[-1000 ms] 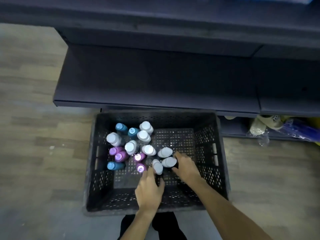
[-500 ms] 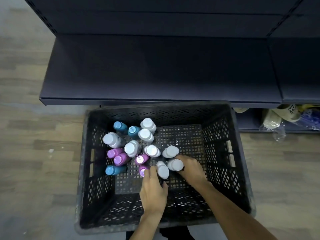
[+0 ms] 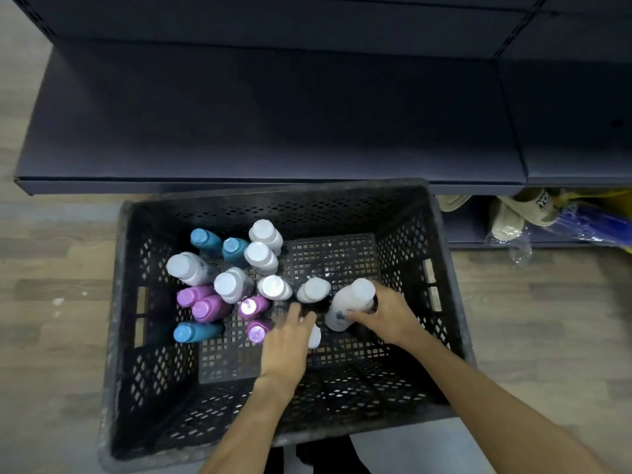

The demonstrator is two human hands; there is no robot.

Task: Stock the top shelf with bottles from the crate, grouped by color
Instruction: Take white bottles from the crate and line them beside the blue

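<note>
Head view: black perforated crate (image 3: 441, 268) on wood floor below dark shelf (image 3: 239, 114). Right hand (image 3: 388, 314) grips a tilted white bottle (image 3: 350, 304). Left hand (image 3: 285, 340) curls over another white bottle (image 3: 314, 335). Blue, purple and white bottles stand crate-left.

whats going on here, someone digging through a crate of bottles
A person leans over a black plastic crate on the floor in front of dark shelving. The right hand grips a white bottle, tilted in the crate. The left hand reaches down over another white bottle. More white, purple and blue bottles stand at the crate's left. The shelf in view holds no bottles.
</note>
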